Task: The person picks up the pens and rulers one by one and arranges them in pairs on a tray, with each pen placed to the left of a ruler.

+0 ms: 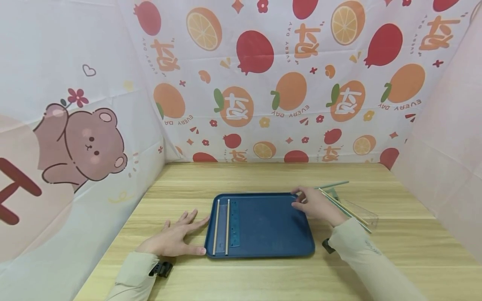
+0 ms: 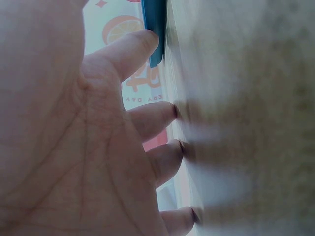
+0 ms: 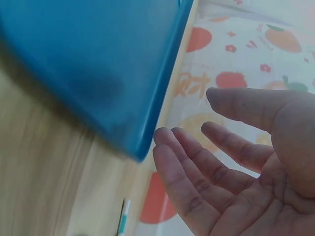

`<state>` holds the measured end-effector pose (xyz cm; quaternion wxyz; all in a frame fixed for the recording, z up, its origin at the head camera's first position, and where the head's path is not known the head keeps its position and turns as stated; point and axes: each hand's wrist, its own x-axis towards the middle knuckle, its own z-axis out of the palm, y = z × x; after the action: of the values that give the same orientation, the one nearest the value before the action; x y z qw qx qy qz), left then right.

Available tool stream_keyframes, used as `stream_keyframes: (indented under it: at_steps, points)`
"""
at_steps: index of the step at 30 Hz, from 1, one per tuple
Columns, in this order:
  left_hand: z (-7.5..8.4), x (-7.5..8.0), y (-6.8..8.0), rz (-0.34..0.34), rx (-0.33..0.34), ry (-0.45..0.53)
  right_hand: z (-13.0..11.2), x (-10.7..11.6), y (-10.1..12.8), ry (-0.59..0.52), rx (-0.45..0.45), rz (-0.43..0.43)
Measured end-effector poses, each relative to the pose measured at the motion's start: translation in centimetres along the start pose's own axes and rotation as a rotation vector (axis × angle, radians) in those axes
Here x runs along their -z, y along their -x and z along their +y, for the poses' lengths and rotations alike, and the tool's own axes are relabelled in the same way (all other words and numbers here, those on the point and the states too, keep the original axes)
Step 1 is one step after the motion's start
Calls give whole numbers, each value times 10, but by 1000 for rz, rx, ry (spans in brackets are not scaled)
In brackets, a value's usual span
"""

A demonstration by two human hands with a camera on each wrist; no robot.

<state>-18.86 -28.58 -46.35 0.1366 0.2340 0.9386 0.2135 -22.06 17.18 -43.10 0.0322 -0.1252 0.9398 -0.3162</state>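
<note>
This is looking like a small makeshift recording booth set up on a desk, not a lived-in room. Printed cloth sheets (image 1: pixel 301 79) are hanging as a backdrop behind and to both sides of a pale wooden table (image 1: pixel 263 175), closing it in on three sides. The back sheet is showing oranges and red fruit with the words "EVERY DAY" (printed upside down), while the left sheet (image 1: pixel 75 146) is carrying a cartoon bear. A blue tray (image 1: pixel 263 225) is lying on the table with a ruler (image 1: pixel 234 221) and thin sticks (image 1: pixel 222 228) arranged neatly in it, like staged props.
</note>
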Motion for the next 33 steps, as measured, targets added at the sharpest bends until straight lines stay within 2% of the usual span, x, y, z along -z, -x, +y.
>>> stream_keyframes:
  at_steps: [7,14,21,33]
  points:
    - [1,1,1,3,-4,5,18,13,3,8,-72,11]
    - [2,0,1,-1,-3,6,33,24,8,23,-81,16]
    - [2,0,0,2,-11,1,48,36,8,34,-51,18]
    - [1,-1,0,1,-8,4,73,48,13,4,-124,-2]
